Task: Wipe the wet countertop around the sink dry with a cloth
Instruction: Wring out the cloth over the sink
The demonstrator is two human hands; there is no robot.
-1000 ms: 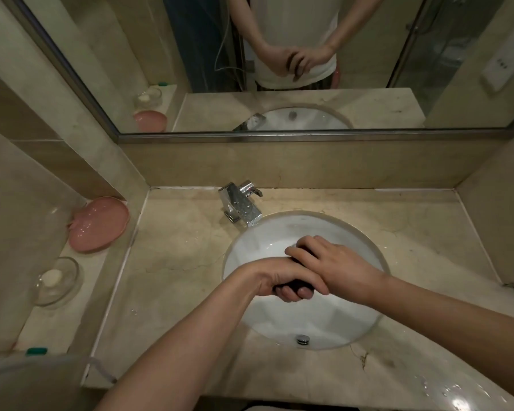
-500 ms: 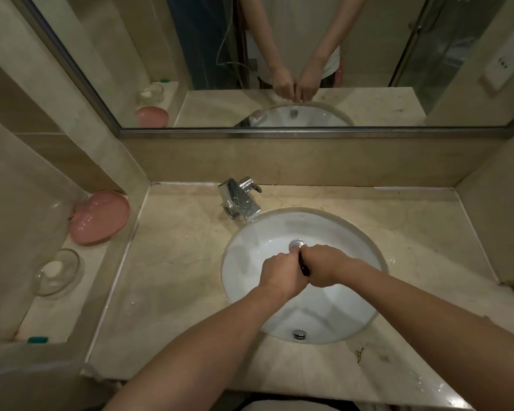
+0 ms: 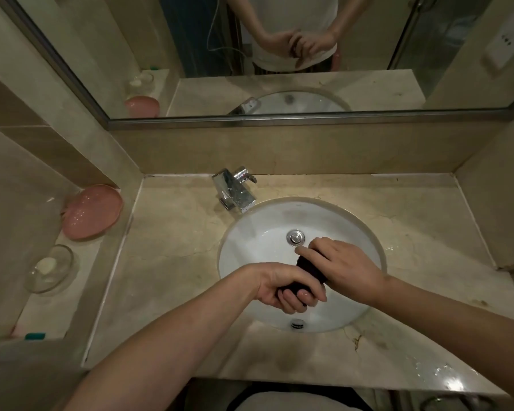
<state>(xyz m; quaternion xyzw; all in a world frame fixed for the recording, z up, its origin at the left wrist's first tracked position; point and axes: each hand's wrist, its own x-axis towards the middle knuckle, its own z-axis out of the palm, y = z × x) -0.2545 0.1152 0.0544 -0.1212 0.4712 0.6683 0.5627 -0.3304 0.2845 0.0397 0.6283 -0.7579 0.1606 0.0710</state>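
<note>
- While held over the white sink basin (image 3: 250,238), a dark cloth (image 3: 310,269) sits rolled between both hands.
- Left hand (image 3: 285,287) grips its near end.
- Right hand (image 3: 343,266) grips its far end.
- Water beads on the countertop (image 3: 428,369) at right.

Dim, warm, yellowish light fills the wide-angle head view, brightest on the white sink basin (image 3: 279,232) and in glare off the wet countertop (image 3: 445,378) at lower right, while straight wall and mirror (image 3: 309,40) edges bow outward and the corners fall soft and dark.
</note>
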